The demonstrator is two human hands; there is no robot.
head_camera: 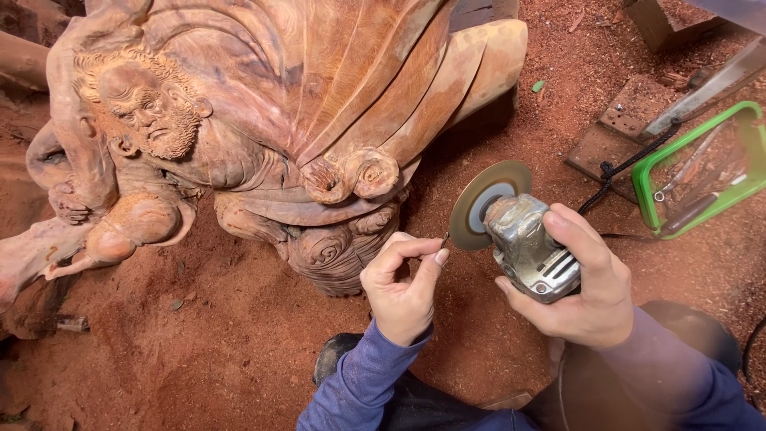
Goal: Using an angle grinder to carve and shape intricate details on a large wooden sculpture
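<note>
The grinder (pixel 531 247) sits right of centre, low over the sawdust, and my right hand (pixel 578 291) has it wrapped at the metal gear head, fingers over the top and thumb beneath. That is a full, closed grip on the body. The housing looks like worn cast metal, dusty and a little slick, so I judge it dense for its size and stiff all through; the place to hold it is where I already do, on the head and back along the body, well clear of the disc (pixel 488 203).

The disc faces up and to the left, thin and flat. I judge it brittle at the rim and not a thing to grip or lever on. My left hand (pixel 403 283) is pinched shut, thumb against forefinger, on something small and dark right at the disc's near edge; it is too small for me to tell what it is.

Far and to the left lies the carving (pixel 263 112), a large reddish wood figure with a bearded face, fan-like folds and scroll ends. It looks heavy and fixed in place, with fine detail that could chip. Red sawdust (pixel 215 351) covers the ground all round it.

At the far right a green tray (pixel 650 195) holds slim tools, with a black cord (pixel 630 164) trailing beside it and planks beyond.
</note>
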